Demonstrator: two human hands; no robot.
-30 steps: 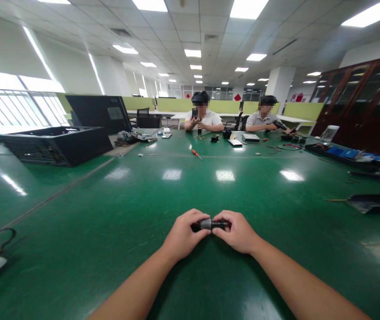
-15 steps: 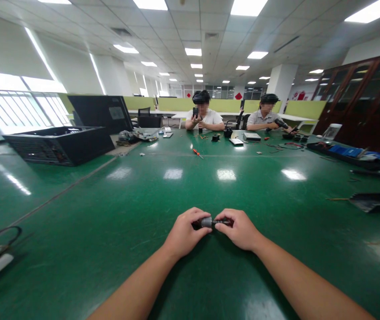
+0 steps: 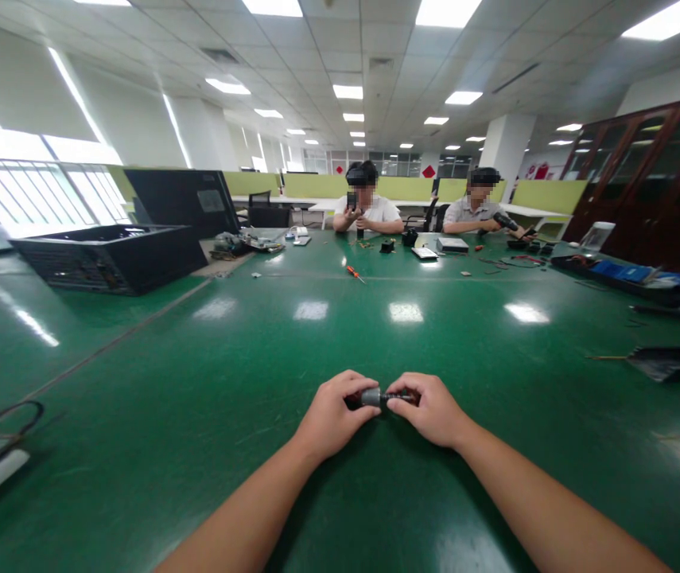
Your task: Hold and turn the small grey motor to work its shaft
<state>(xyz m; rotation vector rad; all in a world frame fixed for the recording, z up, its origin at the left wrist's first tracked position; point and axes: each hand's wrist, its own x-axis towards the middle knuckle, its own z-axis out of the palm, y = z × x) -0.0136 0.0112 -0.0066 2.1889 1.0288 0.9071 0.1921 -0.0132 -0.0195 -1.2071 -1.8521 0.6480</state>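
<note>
Low over the green table [image 3: 340, 334], my two hands hold a small part between them. My left hand [image 3: 331, 418] is closed on a short grey metal cylinder [image 3: 371, 397], fingers above and thumb below. A thin, dark, ridged shaft [image 3: 392, 395] sticks out from the cylinder's right end. My right hand [image 3: 432, 410] pinches this shaft side, its fingers wrapped over a dark end piece. Some reddish-brown shows inside both grips. My fingers cover much of the part, so I cannot tell its exact kind.
An orange screwdriver [image 3: 354, 273] lies ahead. A black computer case [image 3: 106, 259] stands at left, with circuit parts [image 3: 241, 243] beside it. Two people [image 3: 369, 203] sit across the table, one holding a power drill [image 3: 503, 220]. Black trays [image 3: 679, 362] are at right.
Both hands keep the same hold on the part. The whole view has shifted very slightly; nothing else has visibly moved.
</note>
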